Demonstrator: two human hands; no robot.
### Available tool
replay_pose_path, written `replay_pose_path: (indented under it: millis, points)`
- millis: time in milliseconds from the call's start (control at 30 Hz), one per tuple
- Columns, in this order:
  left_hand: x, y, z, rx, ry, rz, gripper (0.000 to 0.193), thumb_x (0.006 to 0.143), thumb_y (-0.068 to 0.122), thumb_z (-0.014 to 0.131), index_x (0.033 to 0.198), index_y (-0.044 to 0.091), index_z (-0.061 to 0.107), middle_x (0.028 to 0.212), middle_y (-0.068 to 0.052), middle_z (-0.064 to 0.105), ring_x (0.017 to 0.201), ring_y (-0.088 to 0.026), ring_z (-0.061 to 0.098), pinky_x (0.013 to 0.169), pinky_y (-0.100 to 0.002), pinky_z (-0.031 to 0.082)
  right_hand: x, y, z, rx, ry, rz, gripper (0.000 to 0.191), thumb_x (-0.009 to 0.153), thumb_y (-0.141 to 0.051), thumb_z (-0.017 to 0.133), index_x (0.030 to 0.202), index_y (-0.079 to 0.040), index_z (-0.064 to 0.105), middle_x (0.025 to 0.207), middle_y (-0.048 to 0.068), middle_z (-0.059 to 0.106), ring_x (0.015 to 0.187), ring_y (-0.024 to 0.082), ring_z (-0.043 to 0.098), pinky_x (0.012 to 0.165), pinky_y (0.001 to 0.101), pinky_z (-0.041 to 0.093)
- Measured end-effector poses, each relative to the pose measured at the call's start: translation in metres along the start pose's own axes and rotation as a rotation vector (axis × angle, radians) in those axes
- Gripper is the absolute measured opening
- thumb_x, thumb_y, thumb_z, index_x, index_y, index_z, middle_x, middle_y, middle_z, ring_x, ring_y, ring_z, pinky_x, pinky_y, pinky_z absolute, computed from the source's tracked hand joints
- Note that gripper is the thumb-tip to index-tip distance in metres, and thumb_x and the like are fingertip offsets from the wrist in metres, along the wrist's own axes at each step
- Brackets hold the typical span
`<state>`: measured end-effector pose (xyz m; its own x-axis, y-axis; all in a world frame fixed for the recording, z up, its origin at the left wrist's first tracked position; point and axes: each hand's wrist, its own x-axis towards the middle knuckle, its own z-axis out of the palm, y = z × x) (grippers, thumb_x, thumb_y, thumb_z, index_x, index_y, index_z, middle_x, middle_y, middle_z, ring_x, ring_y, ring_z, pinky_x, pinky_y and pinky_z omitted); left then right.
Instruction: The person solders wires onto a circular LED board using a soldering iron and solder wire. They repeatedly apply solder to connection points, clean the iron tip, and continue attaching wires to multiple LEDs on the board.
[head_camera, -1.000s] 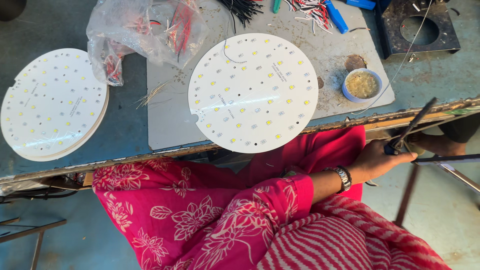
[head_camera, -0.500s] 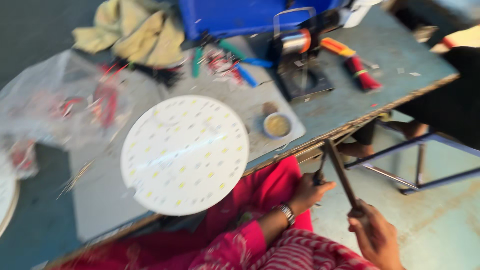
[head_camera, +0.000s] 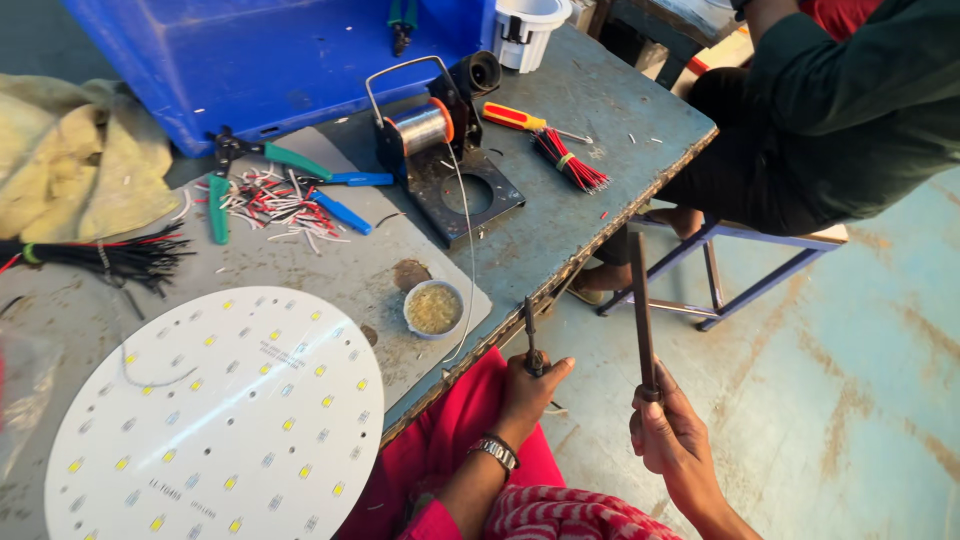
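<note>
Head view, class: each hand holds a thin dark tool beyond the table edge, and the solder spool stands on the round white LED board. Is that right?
Not quite. In the head view the solder spool sits on a dark metal stand, well apart from the LED board. The rest holds: the left hand and right hand each hold a thin dark tool beyond the table edge.

Round board (head_camera: 215, 420) on the table (head_camera: 600, 130) at seven o'clock; small cup (head_camera: 434, 308) just to its two o'clock. Solder stand (head_camera: 445, 150) behind at twelve, pliers (head_camera: 255, 160) to its nine o'clock. Both hands (head_camera: 527, 385) (head_camera: 670, 435) off the table edge at five o'clock, each with a rod.
</note>
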<state>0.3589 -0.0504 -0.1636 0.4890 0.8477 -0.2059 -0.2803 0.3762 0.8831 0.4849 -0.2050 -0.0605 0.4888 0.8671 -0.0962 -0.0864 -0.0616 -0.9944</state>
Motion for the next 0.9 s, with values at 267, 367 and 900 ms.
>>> replay_pose_path:
  millis: [267,367,900]
  points:
    - [-0.003,-0.015,-0.021,-0.048,-0.029,0.098,0.041,0.078,0.033,0.089,0.072,0.013,0.054,0.062,0.004,0.058,0.056,-0.007,0.058,0.055,-0.024,0.046,0.002,-0.005,-0.002,-0.182,-0.05,0.091,0.061,0.097,-0.02,0.056,0.157,-0.01,0.043,0.1,0.007,0.061,0.065,0.013,0.055,0.052,0.0275,0.046]
    - [-0.005,-0.019,-0.022,0.003,0.016,0.021,0.036,0.081,0.035,0.086,0.072,0.01,0.063,0.06,0.003,0.059,0.056,-0.008,0.055,0.055,-0.025,0.043,0.004,-0.004,-0.001,-0.145,-0.043,0.079,0.062,0.096,-0.02,0.056,0.156,-0.01,0.042,0.104,0.005,0.061,0.063,0.013,0.054,0.05,0.027,0.045]
    - [-0.004,-0.007,-0.014,0.131,0.04,-0.003,0.06,0.089,0.028,0.079,0.05,0.012,0.036,0.047,0.006,0.038,0.042,-0.006,0.037,0.043,-0.03,0.032,-0.003,-0.029,0.015,-0.443,-0.245,-0.07,0.063,0.097,-0.016,0.06,0.157,-0.01,0.041,0.106,0.006,0.055,0.077,0.013,0.06,0.061,0.0302,0.056]
